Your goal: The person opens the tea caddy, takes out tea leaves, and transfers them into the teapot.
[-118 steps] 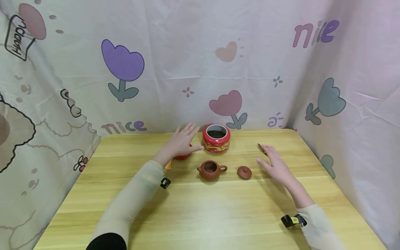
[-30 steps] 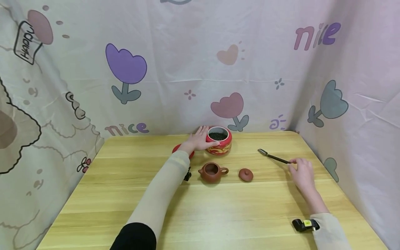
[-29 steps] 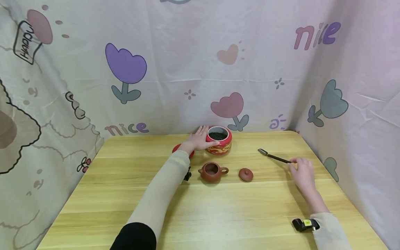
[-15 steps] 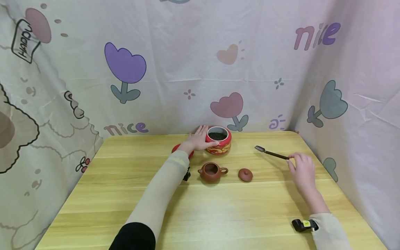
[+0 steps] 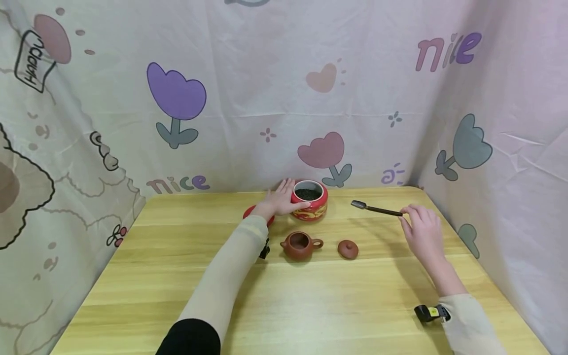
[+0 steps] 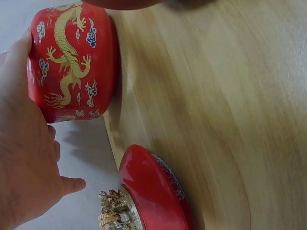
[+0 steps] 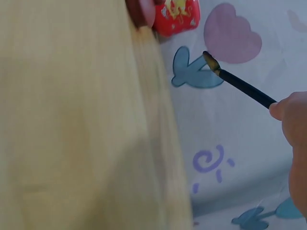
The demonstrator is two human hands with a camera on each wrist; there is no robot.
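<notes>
A red tea jar (image 5: 309, 206) with a gold dragon stands near the table's back edge, uncovered, with dark tea leaves inside. Against its left side rests my left hand (image 5: 278, 203), the fingers straight and spread and the thumb across its front. Thumb and fingers of my right hand (image 5: 423, 231) pinch the handle end of a slim dark tea scoop (image 5: 377, 210), raised above the table with its metal tip pointing left. In the right wrist view the scoop (image 7: 244, 88) has nothing visible on its tip. A brown clay teapot (image 5: 298, 246) sits lidless in front of the jar.
The teapot's round lid (image 5: 348, 249) lies on the table (image 5: 310, 305) to the right of the teapot. Beside my left wrist is the red jar lid (image 6: 153, 191) with a gold ornamental knob, partly hidden in the head view. A patterned curtain (image 5: 248, 88) hangs behind the table.
My right hand has taken the scoop by its handle end, raised it and moved it left toward the jar. My left hand earlier moved right onto the jar and now stays there.
</notes>
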